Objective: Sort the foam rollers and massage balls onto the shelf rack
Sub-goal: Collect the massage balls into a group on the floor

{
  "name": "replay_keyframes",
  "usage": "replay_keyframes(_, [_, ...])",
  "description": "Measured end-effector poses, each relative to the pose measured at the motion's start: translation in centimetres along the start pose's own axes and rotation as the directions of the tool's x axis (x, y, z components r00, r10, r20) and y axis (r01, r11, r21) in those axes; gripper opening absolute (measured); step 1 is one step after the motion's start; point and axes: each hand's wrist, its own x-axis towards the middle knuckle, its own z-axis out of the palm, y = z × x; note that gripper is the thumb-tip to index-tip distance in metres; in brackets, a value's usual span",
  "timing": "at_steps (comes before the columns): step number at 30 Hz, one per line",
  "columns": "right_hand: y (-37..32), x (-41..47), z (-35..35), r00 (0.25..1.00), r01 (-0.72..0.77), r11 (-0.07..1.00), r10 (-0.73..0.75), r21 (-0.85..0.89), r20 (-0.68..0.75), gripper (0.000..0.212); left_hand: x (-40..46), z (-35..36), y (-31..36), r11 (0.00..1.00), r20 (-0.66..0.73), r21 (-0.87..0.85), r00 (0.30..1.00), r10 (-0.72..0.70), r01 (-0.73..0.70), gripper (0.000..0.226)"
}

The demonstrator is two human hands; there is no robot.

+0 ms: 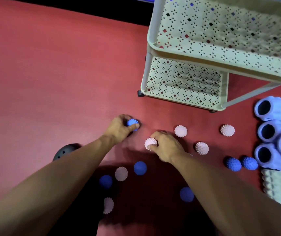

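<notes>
The rollers (277, 133) at three o'clock were cut off by the frame edge, showing only hollow dark cores and ribbed pale-blue foam; a knobbly whitish one (279, 186) below them was also cropped. A dark ball (65, 150) at nine o'clock sat half hidden behind the left forearm. The left hand (119, 127) curled its fingers round a blue spiky ball (133, 123) on the red mat (51, 65). The right hand (167, 147) gripped a pale pink spiky ball (150, 143) just beside it. More studded balls, pink and blue, lay scattered from four to seven o'clock, several dim in shadow. The cream perforated shelf rack (187, 53) stood at one o'clock, its top tier blurred.
</notes>
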Motion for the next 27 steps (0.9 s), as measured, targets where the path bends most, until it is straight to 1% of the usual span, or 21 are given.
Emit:
replay_keyframes(2, [0.8, 0.0, -0.7, 0.998, -0.013, 1.0, 0.013, 0.002, -0.06, 0.034, 0.1, 2.0, 0.2, 1.0, 0.054, -0.009, 0.999, -0.003, 0.003, 0.038])
replay_keyframes(4, [1.9, -0.1, -1.7, 0.991, -0.056, 0.998, 0.055, -0.005, -0.119, 0.037, 0.2, 3.8, 0.3, 0.999, 0.095, 0.026, 0.995, 0.03, -0.033, 0.038])
replay_keyframes(7, [3.3, -0.6, -2.5, 0.977, -0.11, 0.993, 0.102, -0.031, -0.185, 0.039, 0.4, 5.6, 0.7, 0.986, 0.137, 0.133, 0.987, 0.08, -0.098, 0.044])
replay_keyframes(9, [3.7, -0.6, -2.6, 0.98, -0.1, 0.994, 0.09, -0.049, -0.179, 0.039, 0.3, 6.1, 1.1, 0.975, 0.145, 0.191, 0.986, 0.083, -0.11, 0.049])
replay_keyframes(12, [3.8, -0.3, -3.0, 0.989, -0.081, 0.995, 0.074, -0.053, -0.125, 0.044, -0.1, 5.9, 1.8, 0.971, 0.153, 0.225, 0.987, 0.054, -0.088, 0.06])
replay_keyframes(15, [3.3, -0.5, -4.7, 0.996, -0.053, 0.997, 0.049, -0.053, -0.076, 0.05, -1.6, 4.5, 3.1, 0.939, 0.159, 0.333, 0.987, 0.033, -0.085, 0.065])
replay_keyframes(17, [2.9, -1.3, -6.9, 0.998, -0.014, 0.996, 0.008, -0.088, -0.06, 0.053, -3.6, 2.8, 4.8, 0.889, 0.163, 0.448, 0.986, 0.025, -0.096, 0.067])
replay_keyframes(19, [2.6, -2.9, -9.9, 0.999, 0.039, 0.985, -0.045, -0.166, -0.03, 0.058, -5.9, 0.8, 7.2, 0.836, 0.147, 0.535, 0.988, 0.048, -0.12, 0.068])
replay_keyframes(21, [2.2, -5.3, -13.1, 0.996, 0.093, 0.965, -0.087, -0.244, 0.034, 0.063, -8.8, -0.9, 10.1, 0.817, 0.106, 0.56, 0.99, 0.092, -0.136, 0.064])
replay_keyframes(22, [1.9, -6.9, -14.7, 0.993, 0.114, 0.957, -0.106, -0.265, 0.043, 0.063, -10.8, -1.4, 11.9, 0.814, 0.092, 0.56, 0.988, 0.127, -0.156, 0.061])
replay_keyframes(24, [0.7, -11.0, -17.7, 0.988, 0.148, 0.952, -0.152, -0.266, 0.007, 0.06, -15.1, -1.8, 15.1, 0.798, 0.082, 0.567, 0.978, 0.192, -0.205, 0.055])
replay_keyframes(27, [-1.3, -18.2, -20.4, 0.975, 0.163, 0.963, -0.191, -0.215, -0.117, 0.054, -22.7, -1.9, 19.2, 0.735, 0.077, 0.625, 0.958, 0.277, -0.263, 0.051])
